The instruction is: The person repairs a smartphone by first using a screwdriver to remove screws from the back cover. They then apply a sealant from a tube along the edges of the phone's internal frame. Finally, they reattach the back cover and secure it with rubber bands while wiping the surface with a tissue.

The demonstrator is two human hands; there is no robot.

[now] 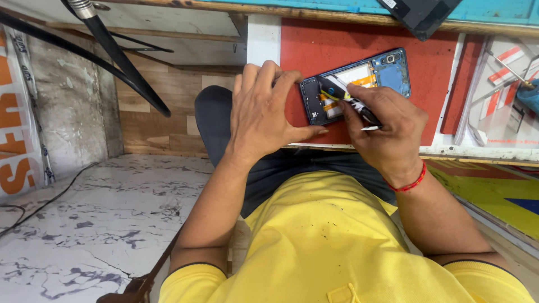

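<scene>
An opened smartphone point(387, 70) with its back cover off lies on a red mat point(426, 62), showing a blue inner frame, a white battery and orange flex cables. My left hand point(264, 109) presses down on the phone's left end, thumb stretched along its lower edge. My right hand point(387, 126) grips a black and white pen-like tool point(351, 101) whose tip rests inside the phone near its left end. A red thread band circles my right wrist.
A dark device point(421, 14) lies at the bench's far edge. A screwdriver point(508, 67) and a blue object sit at the right over white and red papers. Black cables point(118, 56) hang at the left above a marble floor point(101, 219).
</scene>
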